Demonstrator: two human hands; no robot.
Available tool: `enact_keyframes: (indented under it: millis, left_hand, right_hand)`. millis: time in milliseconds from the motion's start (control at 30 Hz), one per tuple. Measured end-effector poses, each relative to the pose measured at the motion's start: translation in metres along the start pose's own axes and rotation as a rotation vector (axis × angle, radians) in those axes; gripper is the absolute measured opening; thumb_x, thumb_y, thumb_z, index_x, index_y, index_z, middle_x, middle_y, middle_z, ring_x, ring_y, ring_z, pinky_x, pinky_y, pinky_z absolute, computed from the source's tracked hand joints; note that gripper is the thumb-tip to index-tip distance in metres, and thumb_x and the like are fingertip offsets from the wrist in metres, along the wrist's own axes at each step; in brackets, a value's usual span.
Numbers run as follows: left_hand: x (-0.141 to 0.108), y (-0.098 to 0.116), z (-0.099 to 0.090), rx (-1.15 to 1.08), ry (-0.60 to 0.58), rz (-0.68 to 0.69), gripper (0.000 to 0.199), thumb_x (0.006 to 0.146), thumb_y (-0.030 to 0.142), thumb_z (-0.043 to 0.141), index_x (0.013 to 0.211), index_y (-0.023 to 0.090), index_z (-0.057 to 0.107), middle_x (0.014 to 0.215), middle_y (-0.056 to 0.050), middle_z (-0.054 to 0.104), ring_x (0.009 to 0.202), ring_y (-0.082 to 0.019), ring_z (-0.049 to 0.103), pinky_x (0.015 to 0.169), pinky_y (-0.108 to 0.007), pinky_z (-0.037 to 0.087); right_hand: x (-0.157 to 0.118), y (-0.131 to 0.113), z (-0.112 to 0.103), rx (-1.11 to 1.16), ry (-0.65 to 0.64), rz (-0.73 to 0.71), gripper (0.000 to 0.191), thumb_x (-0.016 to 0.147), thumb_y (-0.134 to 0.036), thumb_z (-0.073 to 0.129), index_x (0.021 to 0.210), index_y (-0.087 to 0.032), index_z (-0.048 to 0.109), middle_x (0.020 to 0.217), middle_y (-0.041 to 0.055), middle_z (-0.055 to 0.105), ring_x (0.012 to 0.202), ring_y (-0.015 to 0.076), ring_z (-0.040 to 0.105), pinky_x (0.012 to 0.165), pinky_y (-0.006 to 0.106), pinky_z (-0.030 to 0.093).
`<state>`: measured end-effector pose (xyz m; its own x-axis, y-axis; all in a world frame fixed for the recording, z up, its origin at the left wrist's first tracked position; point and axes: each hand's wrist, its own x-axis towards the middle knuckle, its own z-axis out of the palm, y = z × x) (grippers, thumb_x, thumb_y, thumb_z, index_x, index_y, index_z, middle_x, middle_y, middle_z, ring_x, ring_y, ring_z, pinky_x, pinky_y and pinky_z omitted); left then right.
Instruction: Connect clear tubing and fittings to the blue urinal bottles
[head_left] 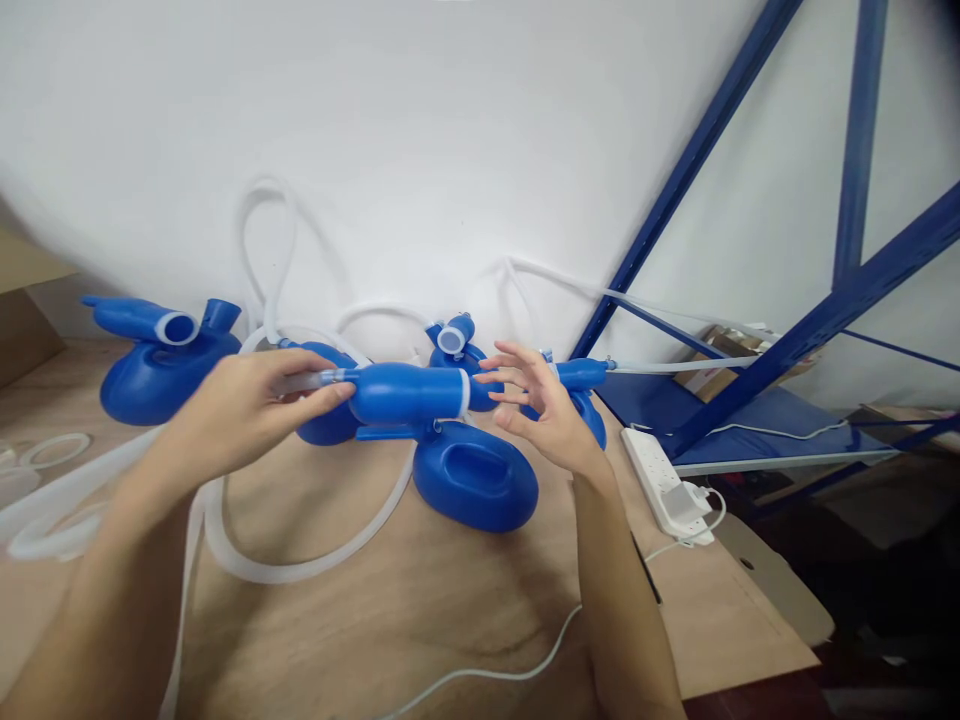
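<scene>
A blue cylinder [409, 391] with a white ring at its right end lies level above the wooden table. My left hand [262, 395] grips its narrow left end, where a pale hose fitting joins it. Fingers apart, my right hand [540, 405] is just right of the white ring and holds nothing. Below the cylinder's right end sits a blue bottle [476, 478] with an oval recess. Whether the cylinder is joined to this bottle by the small clip between them, I cannot tell.
More blue bottles stand near the wall, one at the left [154, 375] and others behind my hands. A pale hose [292, 570] loops over the wooden table [337, 650]. At the right are a white power strip [660, 485] and a blue metal shelf [780, 430].
</scene>
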<state>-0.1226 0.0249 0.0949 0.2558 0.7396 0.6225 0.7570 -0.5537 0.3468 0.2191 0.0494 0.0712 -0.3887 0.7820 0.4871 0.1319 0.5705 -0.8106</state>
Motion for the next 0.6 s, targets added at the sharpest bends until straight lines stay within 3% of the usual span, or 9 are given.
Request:
enact_keyframes:
  millis: [133, 267, 400, 500, 600]
  left_hand:
    - [-0.007, -0.001, -0.016, 0.054, 0.08, -0.046, 0.052, 0.099, 0.069, 0.054, 0.098, 0.023, 0.078, 0.086, 0.005, 0.079, 0.074, -0.017, 0.072, 0.063, -0.025, 0.053]
    - [-0.008, 0.005, -0.017, 0.015, 0.07, 0.053, 0.05, 0.095, 0.071, 0.061, 0.096, 0.025, 0.079, 0.085, 0.003, 0.08, 0.071, -0.017, 0.073, 0.06, -0.024, 0.054]
    - [-0.009, 0.003, -0.017, 0.108, 0.07, 0.103, 0.047, 0.094, 0.07, 0.064, 0.097, 0.026, 0.08, 0.085, 0.001, 0.081, 0.063, -0.017, 0.071, 0.055, -0.025, 0.048]
    - [-0.013, 0.011, -0.013, 0.178, 0.036, 0.084, 0.052, 0.097, 0.071, 0.057, 0.101, 0.024, 0.078, 0.087, -0.002, 0.08, 0.067, -0.02, 0.071, 0.059, -0.029, 0.048]
    - [-0.019, 0.036, 0.006, 0.177, 0.072, 0.014, 0.049, 0.103, 0.063, 0.051, 0.105, 0.02, 0.075, 0.09, -0.006, 0.079, 0.074, -0.023, 0.073, 0.067, -0.032, 0.051]
  right_hand:
    - [0.0, -0.001, 0.007, -0.143, -0.12, 0.027, 0.082, 0.086, -0.049, 0.086, 0.157, -0.036, 0.046, 0.15, 0.0098, 0.061, 0.141, 0.0315, 0.059, 0.114, 0.056, 0.054]
    - [0.004, 0.01, 0.018, -0.312, -0.313, 0.018, 0.084, 0.086, -0.052, 0.084, 0.159, -0.035, 0.045, 0.158, 0.0102, 0.056, 0.147, 0.0355, 0.053, 0.121, 0.063, 0.046]
    - [0.007, 0.025, 0.026, -0.329, -0.452, -0.031, 0.086, 0.079, -0.051, 0.089, 0.155, -0.033, 0.053, 0.151, 0.0096, 0.063, 0.145, 0.0361, 0.057, 0.12, 0.059, 0.048]
    - [0.011, 0.034, 0.035, -0.18, -0.366, -0.037, 0.086, 0.076, -0.05, 0.092, 0.152, -0.033, 0.055, 0.153, 0.0089, 0.062, 0.15, 0.0335, 0.052, 0.123, 0.055, 0.046]
    - [0.014, 0.042, 0.044, 0.042, -0.098, 0.042, 0.074, 0.079, -0.055, 0.088, 0.144, -0.032, 0.06, 0.143, 0.0088, 0.069, 0.138, 0.0316, 0.063, 0.115, 0.054, 0.054]
